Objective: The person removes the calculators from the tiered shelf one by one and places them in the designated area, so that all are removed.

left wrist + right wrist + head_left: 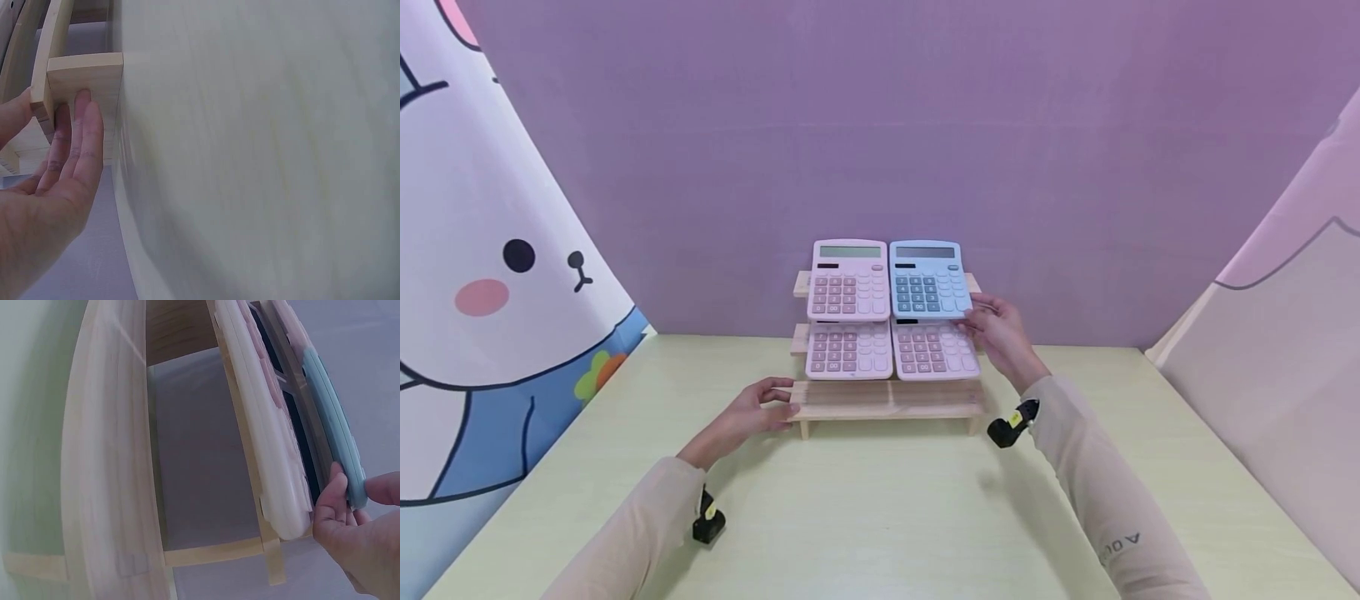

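Head view: the blue calculator leans on the top tier of the wooden rack, at the right, its long axis seeming to run from the near keys up and back to the display. The right hand is the nearer one, at the near right corner, so that the calculator lies leftward and away from its fingers. On the left edge, the upper pink calculator is just beside it; below its near edge, the lower right pink calculator is partly covered, next to the lower left pink calculator. Free room lies to the right and above, in front of the purple backdrop. The left hand, well apart from the blue calculator, is at the left end of the front slat.

Left wrist view: the thumb and fingers lie on either side of the slat's end, a narrow grip on the rack, with bare table beside it.

Right wrist view: the blue calculator appears edge-on, its corner pinched between the thumb on the key side and the fingers behind; the fingers are close to the lower right pink calculator, whether touching it one cannot tell
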`<state>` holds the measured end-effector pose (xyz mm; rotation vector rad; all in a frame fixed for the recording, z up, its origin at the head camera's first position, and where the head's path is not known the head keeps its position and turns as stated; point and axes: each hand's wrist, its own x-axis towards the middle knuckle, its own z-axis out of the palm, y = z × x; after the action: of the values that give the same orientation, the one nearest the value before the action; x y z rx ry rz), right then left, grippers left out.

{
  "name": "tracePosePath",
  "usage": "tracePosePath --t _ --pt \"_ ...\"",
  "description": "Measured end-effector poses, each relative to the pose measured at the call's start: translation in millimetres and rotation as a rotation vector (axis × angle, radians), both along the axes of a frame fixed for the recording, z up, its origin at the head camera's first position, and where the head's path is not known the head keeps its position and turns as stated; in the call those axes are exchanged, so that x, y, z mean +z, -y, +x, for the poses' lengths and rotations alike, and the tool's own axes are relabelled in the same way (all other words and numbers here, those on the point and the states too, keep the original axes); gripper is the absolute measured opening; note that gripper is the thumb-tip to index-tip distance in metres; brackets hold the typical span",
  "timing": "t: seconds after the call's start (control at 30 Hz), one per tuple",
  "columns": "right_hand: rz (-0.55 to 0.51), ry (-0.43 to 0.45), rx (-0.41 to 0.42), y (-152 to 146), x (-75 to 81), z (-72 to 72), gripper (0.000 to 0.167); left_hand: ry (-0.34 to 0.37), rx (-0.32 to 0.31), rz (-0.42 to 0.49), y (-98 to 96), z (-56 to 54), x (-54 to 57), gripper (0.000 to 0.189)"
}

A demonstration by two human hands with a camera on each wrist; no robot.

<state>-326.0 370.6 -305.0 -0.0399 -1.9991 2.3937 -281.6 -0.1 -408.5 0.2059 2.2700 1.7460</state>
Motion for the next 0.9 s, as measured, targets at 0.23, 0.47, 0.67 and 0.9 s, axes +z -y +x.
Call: tracePosePath --t 0.23,0.47,0.67,0.9 --pt "-0.041 -0.008 -0.022 2.8 -1.4 1.1 0.046 -0.001 0.008 -0.01 -0.8 1.5 1.2 0.061" --pt "-0.061 -0.02 -0.029 3.9 -4.2 1.4 0.047 -0.002 0.005 -0.012 -1.0 1.8 2.2 0.061" --pt "-0.071 -0.028 -0.033 4.4 -6.5 0.6 0.047 -0.016 -0.013 0.008 0.3 2.4 2.2 0.061" --pt "-0.113 -0.037 -0.035 5.0 -8.4 0.4 0.047 -0.02 -0.018 0.016 0.5 3.1 2.1 0.06"
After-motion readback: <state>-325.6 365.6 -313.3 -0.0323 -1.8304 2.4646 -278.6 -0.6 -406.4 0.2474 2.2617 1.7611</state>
